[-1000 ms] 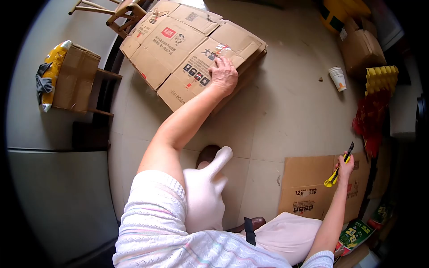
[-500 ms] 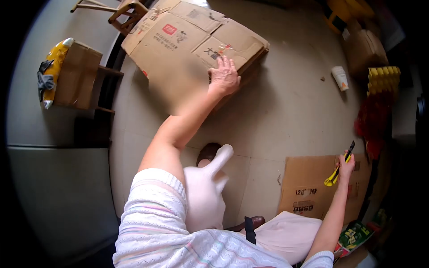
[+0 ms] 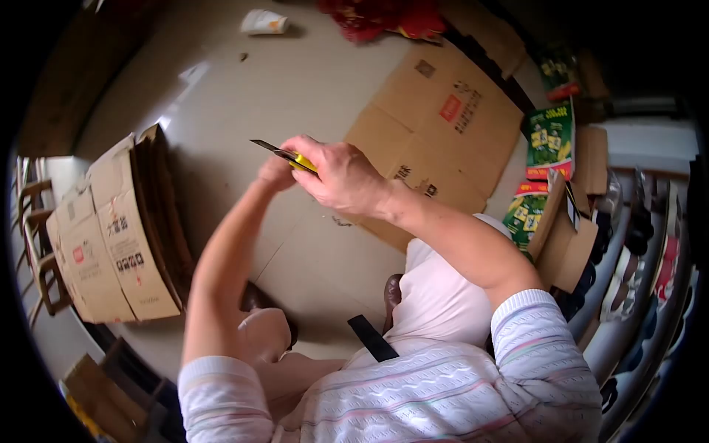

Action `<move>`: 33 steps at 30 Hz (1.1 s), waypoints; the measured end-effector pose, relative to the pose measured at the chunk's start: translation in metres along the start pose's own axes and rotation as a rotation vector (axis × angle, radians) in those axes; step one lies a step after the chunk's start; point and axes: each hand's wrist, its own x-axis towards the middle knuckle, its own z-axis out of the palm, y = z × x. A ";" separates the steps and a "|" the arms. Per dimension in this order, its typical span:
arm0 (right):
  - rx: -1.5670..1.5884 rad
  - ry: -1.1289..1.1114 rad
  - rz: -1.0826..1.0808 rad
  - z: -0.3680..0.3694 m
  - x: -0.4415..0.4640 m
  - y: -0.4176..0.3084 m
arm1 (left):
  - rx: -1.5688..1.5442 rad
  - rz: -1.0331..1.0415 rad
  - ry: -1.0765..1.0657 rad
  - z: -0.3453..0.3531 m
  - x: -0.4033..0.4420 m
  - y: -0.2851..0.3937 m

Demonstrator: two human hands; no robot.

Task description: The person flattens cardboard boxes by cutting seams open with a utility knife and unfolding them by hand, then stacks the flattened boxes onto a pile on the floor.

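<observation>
Cutter (image 3: pixel 295 159) in right hand (image 3: pixel 340 177); handle (image 3: pixel 305 165) partly hidden

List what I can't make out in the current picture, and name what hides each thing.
Head view: part of the left hand, behind the right hand; whether it touches the knife is unclear.
Head view: the rear of the knife's handle, covered by the right hand.
Head view: the rest of the red bundle, cut off by the top edge.
Head view: fine print on the stacked cardboard, too small to read.
</observation>
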 end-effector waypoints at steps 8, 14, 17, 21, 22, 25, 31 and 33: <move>-0.037 0.082 0.190 -0.033 -0.013 0.032 | -0.060 -0.276 0.135 0.029 0.005 0.120; -0.092 0.230 0.266 -0.035 -0.011 0.069 | -0.204 -0.128 0.143 0.023 -0.002 0.129; -0.125 0.206 0.383 -0.036 -0.010 0.093 | -0.411 0.006 -0.045 0.030 -0.003 0.139; -0.299 0.206 0.578 -0.068 -0.020 0.135 | -0.067 0.266 0.228 0.027 -0.040 0.203; -0.389 0.205 0.612 -0.078 -0.023 0.146 | 0.008 0.222 0.255 0.031 -0.049 0.221; -0.314 0.149 0.859 -0.111 -0.030 0.120 | -0.028 0.279 0.254 0.016 -0.085 0.259; 0.085 0.220 0.950 -0.152 -0.058 0.125 | -0.052 0.404 0.135 -0.015 -0.111 0.289; 0.251 0.287 0.885 -0.150 -0.061 0.115 | -0.085 0.428 0.052 -0.022 -0.119 0.303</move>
